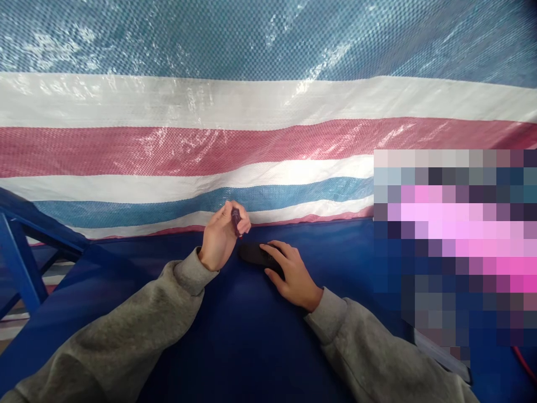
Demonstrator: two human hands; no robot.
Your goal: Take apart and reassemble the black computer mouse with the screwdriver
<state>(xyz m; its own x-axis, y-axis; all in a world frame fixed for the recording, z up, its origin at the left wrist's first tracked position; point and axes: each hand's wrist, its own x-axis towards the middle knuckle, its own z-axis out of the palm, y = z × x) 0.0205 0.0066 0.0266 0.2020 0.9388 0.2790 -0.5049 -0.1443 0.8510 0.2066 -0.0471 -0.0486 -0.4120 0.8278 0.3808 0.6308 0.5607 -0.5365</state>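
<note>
My left hand (218,239) is raised just above the blue surface, its fingers closed around a small, dark purple, glossy object (235,219). What kind of object this is cannot be made out, since the fingers cover part of it. To the right and a little nearer, my right hand (298,278) grips the right end of a black oblong object (251,254) with rounded ends. That black object lies flat on the blue surface (235,336), with the thumb along its near side and the fingers over its top.
A striped woven plastic sheet (188,151) in blue, white and red hangs behind the surface. At the left stands a blue metal frame (25,263). Pixelation hides the right side, where pink shows. A grey-edged flat item (442,355) and a red cord (523,364) lie at lower right.
</note>
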